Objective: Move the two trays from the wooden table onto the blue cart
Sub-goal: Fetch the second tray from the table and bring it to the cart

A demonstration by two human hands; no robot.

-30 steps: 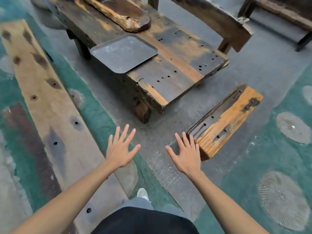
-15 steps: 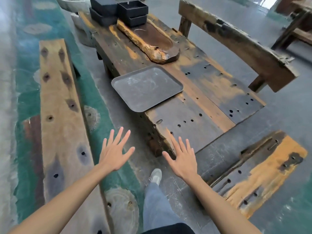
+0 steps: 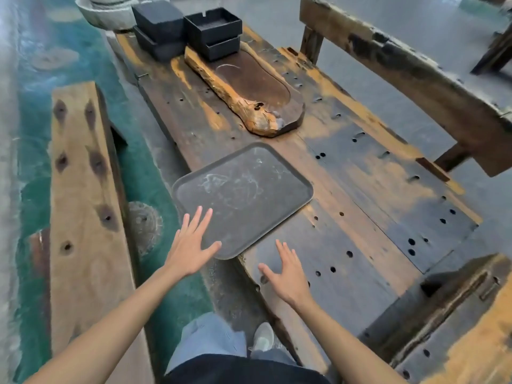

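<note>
A flat dark grey tray (image 3: 246, 189) lies on the wooden table (image 3: 360, 189), its near left corner hanging over the table's edge. Farther back on the table rests a long carved wooden tray (image 3: 255, 90). My left hand (image 3: 191, 245) hovers open over the grey tray's near corner, fingers spread. Just right of that corner, my right hand (image 3: 288, 275) is open above the bare tabletop. Neither hand holds anything. No blue cart is in view.
Stacked black boxes (image 3: 188, 31) stand at the table's far end. A low wooden bench (image 3: 83, 217) runs along the left, another bench (image 3: 410, 79) along the right, and a wooden block (image 3: 457, 322) at the near right. My leg and shoe (image 3: 263, 339) are by the table's corner.
I have stepped closer to the table. Both open hands have come forward, from above the floor to the grey tray's near corner and the tabletop.
</note>
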